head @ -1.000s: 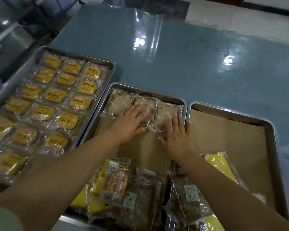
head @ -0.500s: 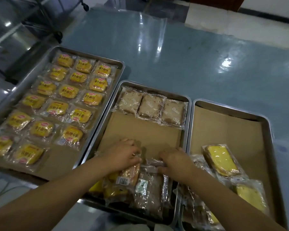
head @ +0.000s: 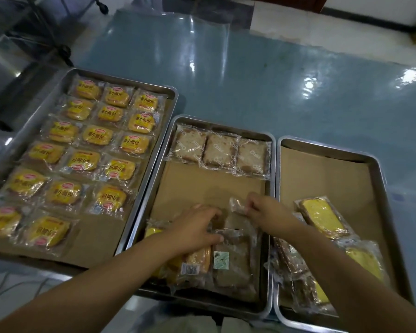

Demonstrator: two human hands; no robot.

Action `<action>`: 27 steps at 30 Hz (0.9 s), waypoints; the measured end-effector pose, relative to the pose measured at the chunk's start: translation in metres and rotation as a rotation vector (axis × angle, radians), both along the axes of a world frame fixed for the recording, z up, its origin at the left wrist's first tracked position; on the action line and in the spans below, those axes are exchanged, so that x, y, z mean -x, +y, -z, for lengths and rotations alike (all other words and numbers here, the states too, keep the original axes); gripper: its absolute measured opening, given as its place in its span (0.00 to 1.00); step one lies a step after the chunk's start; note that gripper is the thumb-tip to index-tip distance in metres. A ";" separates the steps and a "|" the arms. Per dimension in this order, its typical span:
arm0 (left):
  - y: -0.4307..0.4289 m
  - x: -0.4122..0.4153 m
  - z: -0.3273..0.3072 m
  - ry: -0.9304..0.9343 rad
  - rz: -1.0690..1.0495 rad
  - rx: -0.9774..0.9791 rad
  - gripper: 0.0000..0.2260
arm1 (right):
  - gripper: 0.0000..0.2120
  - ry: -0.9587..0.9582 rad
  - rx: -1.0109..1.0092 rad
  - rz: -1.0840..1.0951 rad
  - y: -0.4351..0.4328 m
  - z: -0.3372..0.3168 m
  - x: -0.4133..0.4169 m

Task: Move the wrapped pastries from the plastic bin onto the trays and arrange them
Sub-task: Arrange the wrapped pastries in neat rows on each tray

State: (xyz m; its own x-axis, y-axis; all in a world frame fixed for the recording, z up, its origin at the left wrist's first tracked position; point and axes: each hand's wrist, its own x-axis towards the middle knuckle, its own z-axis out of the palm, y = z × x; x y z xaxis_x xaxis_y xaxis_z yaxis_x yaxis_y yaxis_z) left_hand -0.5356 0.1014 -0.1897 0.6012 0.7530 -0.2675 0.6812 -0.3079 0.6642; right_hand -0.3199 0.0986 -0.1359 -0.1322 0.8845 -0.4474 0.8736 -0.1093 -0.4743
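Our left hand [head: 195, 227] is gripping the pile [head: 202, 260], seemingly steadying it, while our right hand [head: 267, 212] is pinching a brown pastry [head: 237, 205] free for the tray's [head: 152, 188] next row.

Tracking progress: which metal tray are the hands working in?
The middle rectangular metal tray, the one with three pale wrapped slices along its far edge.

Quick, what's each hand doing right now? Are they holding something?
Left hand: fingers curled on the pastry pile; whether it grips one cannot be told.
Right hand: pinches the brown wrapped pastry by its wrapper.
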 end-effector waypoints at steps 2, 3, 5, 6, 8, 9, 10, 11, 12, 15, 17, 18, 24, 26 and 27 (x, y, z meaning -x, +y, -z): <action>0.002 -0.007 -0.005 -0.091 -0.066 0.098 0.20 | 0.09 0.017 -0.044 0.067 0.008 -0.014 -0.004; 0.004 -0.010 -0.007 -0.102 -0.088 0.102 0.19 | 0.08 0.028 -0.069 0.091 0.012 -0.020 -0.006; 0.007 -0.012 -0.009 -0.109 -0.142 0.110 0.19 | 0.08 0.078 -0.121 0.138 0.018 -0.031 -0.009; 0.009 -0.012 -0.011 -0.118 -0.168 0.121 0.17 | 0.07 0.104 -0.142 0.171 0.021 -0.036 -0.010; 0.014 -0.011 -0.014 -0.108 -0.122 0.084 0.12 | 0.06 0.136 -0.189 0.265 0.025 -0.042 -0.014; 0.016 -0.011 -0.016 -0.071 -0.045 0.041 0.11 | 0.06 0.140 -0.220 0.317 0.027 -0.043 -0.016; 0.016 -0.012 -0.017 -0.016 0.037 0.014 0.11 | 0.06 0.141 -0.251 0.367 0.028 -0.044 -0.018; 0.015 -0.014 -0.017 0.056 0.107 0.006 0.12 | 0.06 0.144 -0.279 0.415 0.029 -0.043 -0.019; 0.014 -0.017 -0.016 0.127 0.158 0.009 0.13 | 0.06 0.149 -0.304 0.457 0.029 -0.042 -0.020; 0.009 -0.026 -0.010 0.233 0.240 -0.001 0.15 | 0.05 0.152 -0.355 0.533 0.027 -0.037 -0.021; 0.009 -0.030 -0.007 0.236 0.242 0.038 0.16 | 0.05 0.147 -0.364 0.549 0.023 -0.034 -0.021; 0.009 -0.031 -0.005 0.236 0.241 0.071 0.16 | 0.05 0.144 -0.367 0.558 0.022 -0.032 -0.022; 0.004 -0.043 0.002 0.251 0.333 -0.009 0.11 | 0.08 0.158 -0.389 0.638 0.013 -0.027 -0.027; 0.004 -0.047 0.000 0.200 0.320 0.030 0.08 | 0.08 0.172 -0.395 0.652 0.010 -0.026 -0.029; 0.005 -0.048 -0.003 0.141 0.294 0.097 0.07 | 0.08 0.197 -0.405 0.675 0.010 -0.025 -0.031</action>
